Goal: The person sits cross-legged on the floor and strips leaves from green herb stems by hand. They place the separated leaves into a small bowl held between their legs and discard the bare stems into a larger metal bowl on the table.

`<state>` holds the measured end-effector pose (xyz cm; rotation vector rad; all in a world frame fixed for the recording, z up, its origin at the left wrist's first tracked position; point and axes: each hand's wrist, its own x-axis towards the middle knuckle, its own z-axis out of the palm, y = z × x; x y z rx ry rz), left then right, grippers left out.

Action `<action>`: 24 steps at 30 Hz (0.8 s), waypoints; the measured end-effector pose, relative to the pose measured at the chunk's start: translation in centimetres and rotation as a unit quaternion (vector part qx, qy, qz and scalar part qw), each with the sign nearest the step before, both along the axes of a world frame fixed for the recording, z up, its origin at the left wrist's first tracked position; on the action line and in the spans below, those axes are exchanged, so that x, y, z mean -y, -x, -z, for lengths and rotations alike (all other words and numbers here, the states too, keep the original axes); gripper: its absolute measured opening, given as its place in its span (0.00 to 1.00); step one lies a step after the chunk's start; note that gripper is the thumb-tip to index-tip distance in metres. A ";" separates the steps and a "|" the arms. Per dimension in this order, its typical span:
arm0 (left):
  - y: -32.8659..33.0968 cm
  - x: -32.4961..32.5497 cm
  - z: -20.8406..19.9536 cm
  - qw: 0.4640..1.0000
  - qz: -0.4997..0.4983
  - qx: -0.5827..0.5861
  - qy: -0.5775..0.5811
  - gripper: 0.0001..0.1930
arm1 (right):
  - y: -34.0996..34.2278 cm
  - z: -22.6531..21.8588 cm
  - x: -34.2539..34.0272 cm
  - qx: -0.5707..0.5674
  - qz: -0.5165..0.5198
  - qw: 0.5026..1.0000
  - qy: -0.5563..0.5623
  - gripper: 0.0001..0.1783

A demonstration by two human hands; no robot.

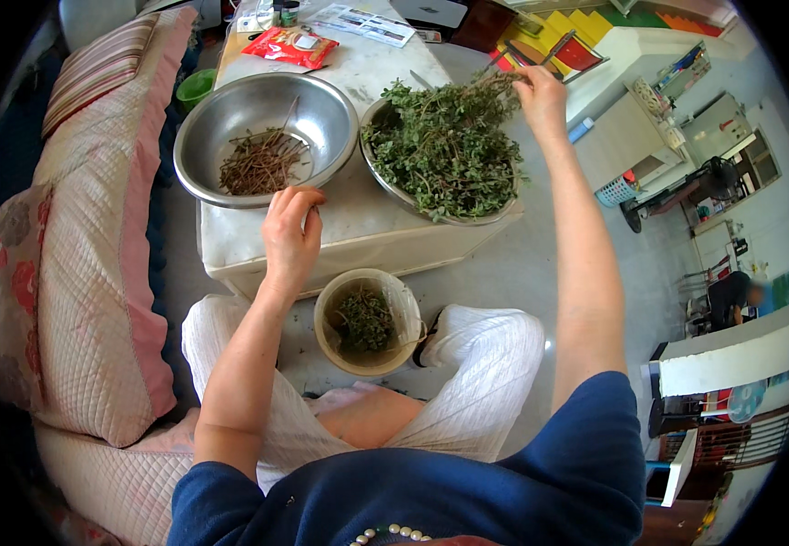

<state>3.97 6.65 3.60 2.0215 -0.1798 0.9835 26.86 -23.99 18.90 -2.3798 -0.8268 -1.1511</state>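
My right hand (541, 98) is closed in a pinch on a leafy green stem at the far right edge of a heap of greens (440, 150). The heap fills a metal bowl (378, 182) and spills over its rim. My left hand (291, 235) hovers at the near rim of a wide steel basin (201, 136), its fingers curled together; whether anything small sits in them I cannot make out. Inside the basin lies a pile of thin brown stems (262, 164). Between my knees a beige bucket (332, 357) holds some dark green leaves (363, 318).
Both bowls stand on a low white table (258, 237). Behind them are a red packet (290, 47), printed sheets (364, 23) and small jars (289, 13). A quilted sofa (94, 209) runs along the left, with a green tub (196, 87) beside it. Another person (731, 298) is far right.
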 end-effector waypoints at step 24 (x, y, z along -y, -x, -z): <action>0.0 2.1 1.5 0.998 0.028 -0.023 -0.048 0.09 | 5.0 -7.2 3.0 0.181 0.031 0.980 -0.080 0.07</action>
